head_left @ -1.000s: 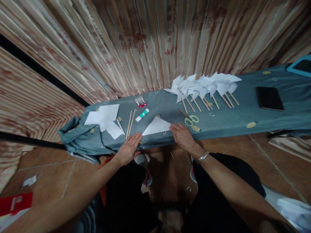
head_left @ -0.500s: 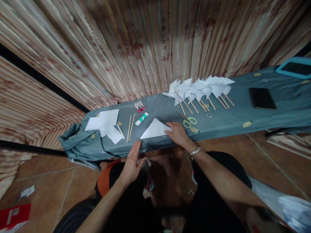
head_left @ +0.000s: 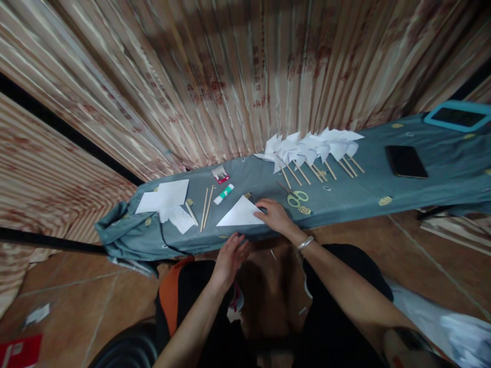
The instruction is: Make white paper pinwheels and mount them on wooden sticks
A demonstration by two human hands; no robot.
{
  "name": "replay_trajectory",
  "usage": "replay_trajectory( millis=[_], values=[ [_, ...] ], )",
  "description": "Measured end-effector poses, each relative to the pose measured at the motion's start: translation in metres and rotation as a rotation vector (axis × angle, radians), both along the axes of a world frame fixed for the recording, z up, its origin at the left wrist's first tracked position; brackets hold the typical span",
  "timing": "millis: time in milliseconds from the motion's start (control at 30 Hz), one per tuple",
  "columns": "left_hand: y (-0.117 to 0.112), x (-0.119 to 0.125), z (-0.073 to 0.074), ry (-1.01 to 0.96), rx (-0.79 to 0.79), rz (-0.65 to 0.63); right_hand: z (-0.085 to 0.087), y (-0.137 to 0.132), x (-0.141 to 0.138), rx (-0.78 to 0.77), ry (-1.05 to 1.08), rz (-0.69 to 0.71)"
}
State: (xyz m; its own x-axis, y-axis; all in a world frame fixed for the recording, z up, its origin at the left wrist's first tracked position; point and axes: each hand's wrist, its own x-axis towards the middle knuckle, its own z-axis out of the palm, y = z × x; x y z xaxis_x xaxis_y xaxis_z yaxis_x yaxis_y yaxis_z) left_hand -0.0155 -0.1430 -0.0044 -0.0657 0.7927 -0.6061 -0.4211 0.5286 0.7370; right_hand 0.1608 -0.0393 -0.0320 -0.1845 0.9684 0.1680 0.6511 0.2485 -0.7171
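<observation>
A sheet of white paper folded into a triangle [head_left: 238, 213] lies near the front edge of the cloth-covered table [head_left: 347, 197]. My right hand [head_left: 275, 216] has its thumb and fingers closed at the triangle's right corner, covering that corner. Just off the front edge, below the paper, my left hand [head_left: 229, 259] is held with fingers apart and nothing in it. To the left of the triangle are a glue stick [head_left: 224, 194] and thin wooden sticks [head_left: 207, 207]. Green-handled scissors [head_left: 297, 198] rest beyond my right hand.
Several white paper pinwheels [head_left: 307, 148] on sticks lie in a row at the back. Paper sheets [head_left: 173, 192] and a rolled paper [head_left: 191, 213] are on the left, near a small red box [head_left: 220, 175]. A black phone [head_left: 405, 161] and blue-framed tablet [head_left: 460, 116] lie right.
My left hand has moved right, away from the triangle's left corner, and sits below the table edge. My right hand stays at the right corner. The view has shifted slightly.
</observation>
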Motion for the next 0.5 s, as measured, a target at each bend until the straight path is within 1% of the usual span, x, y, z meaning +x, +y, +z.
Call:
replay_trajectory(
  millis=[100,200,367,500],
  values=[
    [0.01,0.001,0.004,-0.057,-0.053,0.019,-0.003,0.002,-0.006,-0.011,0.044,0.005],
    [0.017,-0.003,0.006,-0.146,-0.092,0.037,-0.001,0.001,-0.007,-0.015,0.084,0.016],
    [0.021,-0.015,0.008,-0.311,-0.07,0.033,0.009,-0.014,0.004,0.013,0.235,0.132],
    [0.019,-0.02,0.008,-0.385,-0.048,0.003,0.016,-0.027,0.014,-0.036,0.277,0.209]
  ],
)
